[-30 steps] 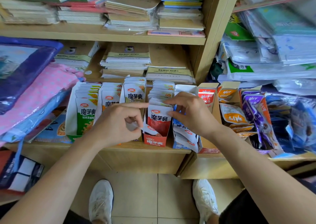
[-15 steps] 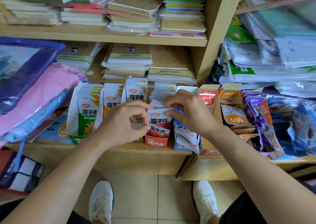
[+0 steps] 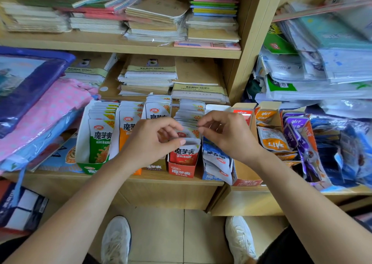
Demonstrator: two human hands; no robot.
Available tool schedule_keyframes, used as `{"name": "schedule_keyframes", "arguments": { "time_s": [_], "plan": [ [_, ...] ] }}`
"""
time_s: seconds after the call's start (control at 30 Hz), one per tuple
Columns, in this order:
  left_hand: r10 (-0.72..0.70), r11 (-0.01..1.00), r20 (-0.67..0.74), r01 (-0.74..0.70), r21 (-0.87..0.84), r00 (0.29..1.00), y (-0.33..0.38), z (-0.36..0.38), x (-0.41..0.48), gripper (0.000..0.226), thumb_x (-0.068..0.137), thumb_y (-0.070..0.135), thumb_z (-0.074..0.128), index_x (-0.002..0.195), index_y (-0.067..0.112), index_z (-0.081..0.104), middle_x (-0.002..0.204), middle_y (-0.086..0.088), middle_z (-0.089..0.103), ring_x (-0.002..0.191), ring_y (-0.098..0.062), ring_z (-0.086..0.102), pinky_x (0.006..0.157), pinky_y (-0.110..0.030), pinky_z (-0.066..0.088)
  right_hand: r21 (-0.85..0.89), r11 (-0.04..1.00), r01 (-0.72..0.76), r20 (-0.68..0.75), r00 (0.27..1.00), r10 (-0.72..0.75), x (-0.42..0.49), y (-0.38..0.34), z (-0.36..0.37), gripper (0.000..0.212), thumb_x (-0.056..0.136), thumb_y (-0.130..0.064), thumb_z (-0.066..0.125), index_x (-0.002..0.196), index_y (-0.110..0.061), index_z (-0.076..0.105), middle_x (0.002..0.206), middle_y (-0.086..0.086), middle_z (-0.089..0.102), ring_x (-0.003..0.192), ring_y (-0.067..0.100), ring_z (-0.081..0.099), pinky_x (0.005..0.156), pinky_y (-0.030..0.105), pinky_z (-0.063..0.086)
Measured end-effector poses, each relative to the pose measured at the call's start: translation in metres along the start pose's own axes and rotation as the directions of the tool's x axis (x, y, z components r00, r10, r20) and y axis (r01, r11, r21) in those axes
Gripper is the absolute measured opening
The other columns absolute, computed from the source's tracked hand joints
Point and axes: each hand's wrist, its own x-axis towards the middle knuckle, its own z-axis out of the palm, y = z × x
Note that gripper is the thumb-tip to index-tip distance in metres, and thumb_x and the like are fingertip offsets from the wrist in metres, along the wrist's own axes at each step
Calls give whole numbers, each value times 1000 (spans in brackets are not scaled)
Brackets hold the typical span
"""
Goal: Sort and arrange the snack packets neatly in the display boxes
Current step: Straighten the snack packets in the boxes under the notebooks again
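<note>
The person is tidying the red cardboard display box (image 3: 182, 170) on the wooden shelf (image 3: 153, 178). The left hand (image 3: 149, 143) pinches its front red-and-white snack packet (image 3: 186, 153); whether the curled right hand (image 3: 229, 136) grips anything is unclear. Next, the packet probably needs seating upright.

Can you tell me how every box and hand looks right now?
green box, packets upright, tidy
red box, packets upright
left hand, pinches the front red packet
right hand, curled above red box, grip unclear
blue packets, leaning, upside down
purple packets, jumbled
</note>
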Motion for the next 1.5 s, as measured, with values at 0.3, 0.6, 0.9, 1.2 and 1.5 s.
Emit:
{"name": "schedule_keyframes", "arguments": {
  "time_s": [0.3, 0.6, 0.9, 1.2, 1.5],
  "plan": [
    [-23, 1000, -138, 25, 9, 990, 6, 0, 11, 14, 90, 15, 73, 82, 26, 76, 73, 14, 70, 63, -8, 63, 60, -24, 49, 45, 997, -66, 21, 998, 65, -7, -3, 6, 30, 88, -15, 77, 117, -15, 69, 90, -4, 65, 75, 11, 65, 65, 19, 54],
    [-384, 724, -348, 45, -688, 855, 38, -15, 14, 9, 100, 7, 57, 92, 10, 61, 80, -6, 72, 62, -22, 69, 54, -26, 56, -34, 998, 45, -51, 998, -47, -4, -17, 18, 65, 76, -39, 85, 132, -15, 61, 116, -2, 60, 100, 9, 59, 79, 15, 50],
    [-258, 683, -240, 1, -731, 936, 39, -12, 10, 12, 100, 9, 55, 102, 10, 67, 100, -10, 76, 82, -23, 72, 65, -25, 56, -263, 963, 66, -381, 910, -167, 3, -15, 12, 12, 92, -2, 68, 100, -7, 75, 91, 0, 70, 70, 1, 53, 65, 5, 41],
    [-34, 937, 231, -49, 345, 972, 8, 0, 3, 103, 70, 73, 74, 156, 34, 32, 159, 22, 27, 145, 0, 18, 113, -27, 20, 151, 967, -205, -572, 780, 254, 16, -2, -10, 13, 92, -8, 65, 89, -20, 68, 75, -15, 66, 67, -2, 62, 63, 15, 46],
    [119, 948, 100, -143, 283, 988, 1, -1, -4, 31, 73, 41, 86, 101, 34, 74, 95, 21, 58, 95, -3, 53, 80, -36, 49, 512, 852, -109, -464, 800, 381, 14, -5, -10, 10, 94, -3, 65, 88, -10, 69, 74, 7, 70, 60, 24, 65, 61, 35, 54]
  ]
}}
